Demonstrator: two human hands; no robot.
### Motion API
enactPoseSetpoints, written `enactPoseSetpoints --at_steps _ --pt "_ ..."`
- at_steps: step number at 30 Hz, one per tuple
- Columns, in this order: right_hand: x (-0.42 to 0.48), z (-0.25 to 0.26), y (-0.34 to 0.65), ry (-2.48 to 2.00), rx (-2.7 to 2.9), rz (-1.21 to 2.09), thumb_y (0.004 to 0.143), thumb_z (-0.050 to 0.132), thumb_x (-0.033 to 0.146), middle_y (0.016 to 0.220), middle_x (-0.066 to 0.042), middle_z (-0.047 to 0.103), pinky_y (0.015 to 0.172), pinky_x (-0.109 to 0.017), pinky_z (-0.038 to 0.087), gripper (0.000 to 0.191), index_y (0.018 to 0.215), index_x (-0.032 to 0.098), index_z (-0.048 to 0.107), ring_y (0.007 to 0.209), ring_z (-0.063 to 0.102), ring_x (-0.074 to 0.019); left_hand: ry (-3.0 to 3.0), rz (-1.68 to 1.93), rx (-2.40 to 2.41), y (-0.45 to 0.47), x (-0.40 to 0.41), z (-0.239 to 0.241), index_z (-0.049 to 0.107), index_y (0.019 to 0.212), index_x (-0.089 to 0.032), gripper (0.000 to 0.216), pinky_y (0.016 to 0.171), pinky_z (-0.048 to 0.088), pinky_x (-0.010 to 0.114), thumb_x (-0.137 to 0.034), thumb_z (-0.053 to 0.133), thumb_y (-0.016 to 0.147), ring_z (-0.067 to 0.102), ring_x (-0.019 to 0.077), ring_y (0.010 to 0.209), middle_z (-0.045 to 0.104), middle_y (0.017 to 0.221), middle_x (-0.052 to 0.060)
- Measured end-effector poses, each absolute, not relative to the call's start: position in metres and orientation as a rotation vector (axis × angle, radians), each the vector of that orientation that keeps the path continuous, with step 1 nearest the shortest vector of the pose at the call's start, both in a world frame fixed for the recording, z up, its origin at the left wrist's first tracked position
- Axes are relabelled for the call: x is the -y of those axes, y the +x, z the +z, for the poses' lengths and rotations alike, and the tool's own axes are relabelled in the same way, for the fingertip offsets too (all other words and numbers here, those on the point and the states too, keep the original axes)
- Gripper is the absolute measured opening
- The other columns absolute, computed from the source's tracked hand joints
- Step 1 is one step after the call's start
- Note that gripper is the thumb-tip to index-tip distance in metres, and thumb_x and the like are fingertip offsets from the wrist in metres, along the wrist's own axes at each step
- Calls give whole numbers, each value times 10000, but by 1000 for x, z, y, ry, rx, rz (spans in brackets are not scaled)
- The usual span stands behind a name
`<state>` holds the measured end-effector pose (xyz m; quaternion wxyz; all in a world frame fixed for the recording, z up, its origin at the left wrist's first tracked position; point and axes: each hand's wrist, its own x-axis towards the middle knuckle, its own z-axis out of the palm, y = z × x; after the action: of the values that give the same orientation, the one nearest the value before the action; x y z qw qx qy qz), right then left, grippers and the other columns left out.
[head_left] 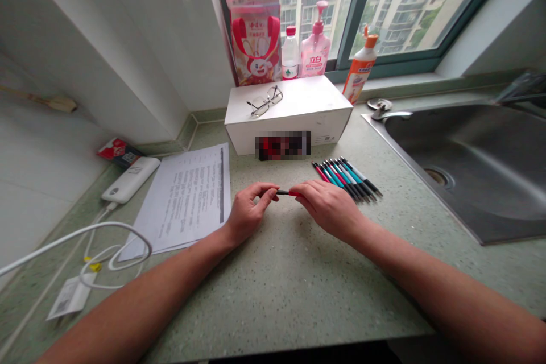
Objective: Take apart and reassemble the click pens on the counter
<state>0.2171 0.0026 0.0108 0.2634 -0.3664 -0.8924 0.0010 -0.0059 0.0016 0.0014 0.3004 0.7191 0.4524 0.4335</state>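
Observation:
A slim pen (283,192) with a red barrel and a dark grip lies level between my hands, above the countertop. The thumb and forefinger of my left hand (249,207) pinch its tip end. My right hand (330,205) is closed round the red barrel, and most of that end is hidden under the fingers. Just behind my right hand, several pens (341,176) in red, teal, white and black lie side by side in a slanted row.
Eyeglasses (267,102) rest on a white box (294,99) behind the hands. Printed sheets (191,193), a power bank (131,180) and a white cable (115,224) lie left. The steel sink (469,182) is right. Bottles (315,51) and a red-handled bag (256,51) stand by the window.

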Motion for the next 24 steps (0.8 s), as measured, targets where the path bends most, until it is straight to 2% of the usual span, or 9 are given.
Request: enactPoseSetpoints --at_steps 7,13,17,21,24 --pt "0 11 216 -1010 2336 127 1018 520 223 958 -86 736 783 -345 505 160 1059 144 653 890 676 -219 1998 1225 -1107 -6 -1 0 730 1009 -189 121 752 542 317 -249 646 945 678 167 787 751 865 46" --pt "0 9 215 -1097 2279 299 1030 478 216 967 -75 729 795 -351 506 197 1076 161 662 911 668 -220 2088 1247 -975 -5 -2 0 716 973 -211 109 885 541 345 -155 628 945 680 170 949 752 994 50" --pt "0 10 215 -1120 2270 327 1038 458 229 972 -83 720 780 -347 501 222 1089 158 662 917 661 -218 1983 1208 -1095 -5 -2 -2 655 1142 -196 219 804 553 326 -246 667 929 689 179 908 744 1017 65" --pt "0 11 215 -1125 2254 338 1042 442 233 985 -90 718 771 -341 494 240 1095 154 662 904 654 -207 1985 1181 -1177 -6 -2 -4 693 1011 -193 124 778 534 317 -283 629 956 670 161 795 728 880 37" --pt "1 13 216 -1134 2262 351 1040 427 219 967 -91 716 755 -337 488 253 1094 152 665 880 652 -202 2000 1231 -1144 -6 -2 -3 695 1005 -195 107 775 536 308 -256 670 920 662 161 823 719 932 45"
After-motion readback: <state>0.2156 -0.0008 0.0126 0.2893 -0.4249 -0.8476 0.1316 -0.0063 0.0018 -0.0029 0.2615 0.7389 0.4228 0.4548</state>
